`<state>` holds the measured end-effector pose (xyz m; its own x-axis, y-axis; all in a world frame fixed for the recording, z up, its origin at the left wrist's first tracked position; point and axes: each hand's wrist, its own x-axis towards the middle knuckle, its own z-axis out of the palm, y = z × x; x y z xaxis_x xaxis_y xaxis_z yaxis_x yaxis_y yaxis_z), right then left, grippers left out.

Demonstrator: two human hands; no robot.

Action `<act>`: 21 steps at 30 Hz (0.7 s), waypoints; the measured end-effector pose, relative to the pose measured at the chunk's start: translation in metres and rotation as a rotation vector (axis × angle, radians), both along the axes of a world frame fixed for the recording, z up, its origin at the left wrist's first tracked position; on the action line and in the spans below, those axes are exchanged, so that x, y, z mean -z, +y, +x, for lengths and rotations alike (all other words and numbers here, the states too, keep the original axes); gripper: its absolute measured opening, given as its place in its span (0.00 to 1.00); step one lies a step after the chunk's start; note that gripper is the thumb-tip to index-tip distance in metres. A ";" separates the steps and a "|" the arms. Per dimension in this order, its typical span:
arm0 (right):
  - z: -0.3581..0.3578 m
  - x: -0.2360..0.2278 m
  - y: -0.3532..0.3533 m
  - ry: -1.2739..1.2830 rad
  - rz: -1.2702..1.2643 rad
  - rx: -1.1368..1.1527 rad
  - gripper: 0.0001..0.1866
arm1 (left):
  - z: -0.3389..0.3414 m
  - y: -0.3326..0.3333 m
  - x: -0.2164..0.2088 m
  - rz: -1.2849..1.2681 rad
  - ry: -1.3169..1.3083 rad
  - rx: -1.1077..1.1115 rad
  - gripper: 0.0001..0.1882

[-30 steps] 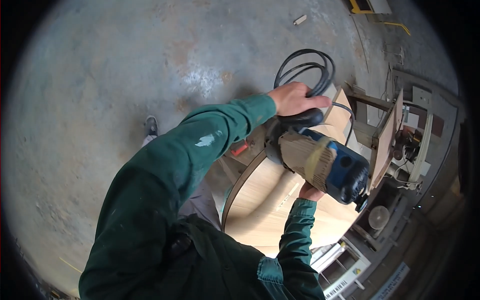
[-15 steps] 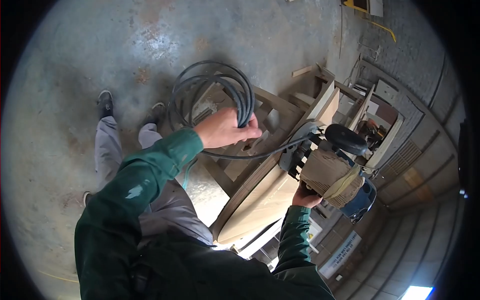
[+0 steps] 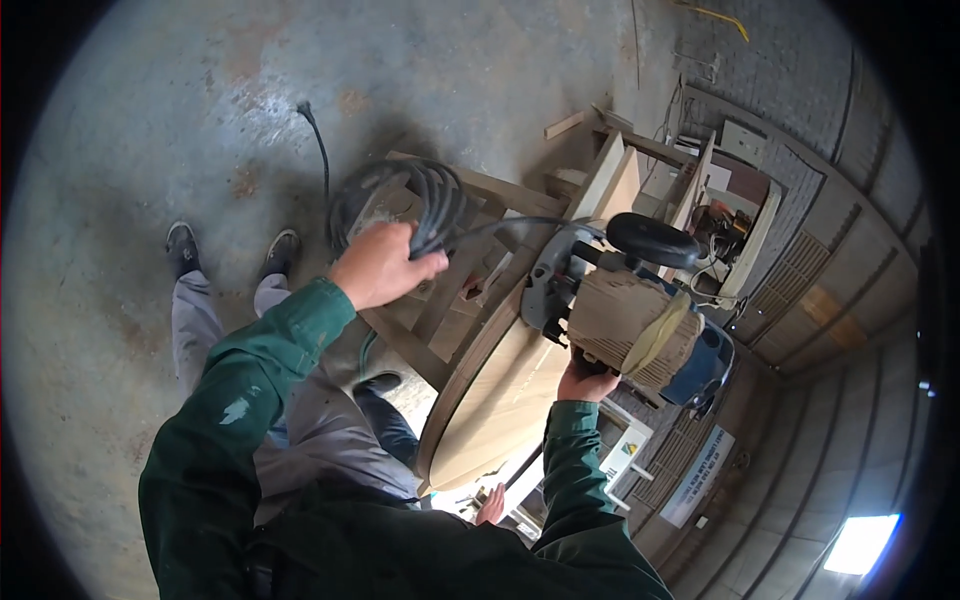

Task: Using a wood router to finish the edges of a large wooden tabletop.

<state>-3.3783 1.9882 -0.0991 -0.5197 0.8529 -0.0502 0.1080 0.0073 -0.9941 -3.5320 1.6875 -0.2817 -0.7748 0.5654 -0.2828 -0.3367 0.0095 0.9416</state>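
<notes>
My left hand is closed around a coiled black power cable, whose loops hang over the wooden frame. The cable's free end sticks out with a plug on it. From the coil, the cord runs right to a plunge router. That router has a grey base, a round black knob, a blue end, and tan covering around its body. My right hand grips it from below, the fingers partly hidden behind the body. Under and beside it lies a curved-edge wooden panel.
The panel rests on a wooden frame. Another person's hand touches the panel's near side, and a dark-trousered leg stands close by. A tray of tools sits farther right. A loose wood offcut lies on the floor.
The router and my left hand with the coil have shifted left in view. The coil hangs lower and its plug end now swings out. Another person's hand and leg have come into view.
</notes>
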 end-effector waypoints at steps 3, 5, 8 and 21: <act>0.002 0.003 0.003 0.001 0.008 0.003 0.23 | -0.020 0.000 -0.012 0.000 -0.036 -0.095 0.18; 0.006 0.004 0.007 0.011 0.025 0.019 0.24 | -0.030 0.001 -0.023 0.023 -0.063 -0.142 0.17; 0.012 0.007 0.012 -0.003 0.031 -0.028 0.24 | -0.041 -0.001 -0.040 -0.026 -0.034 -0.119 0.20; -0.009 0.009 0.001 0.115 0.154 0.021 0.20 | 0.004 -0.028 -0.052 -0.178 0.034 0.135 0.14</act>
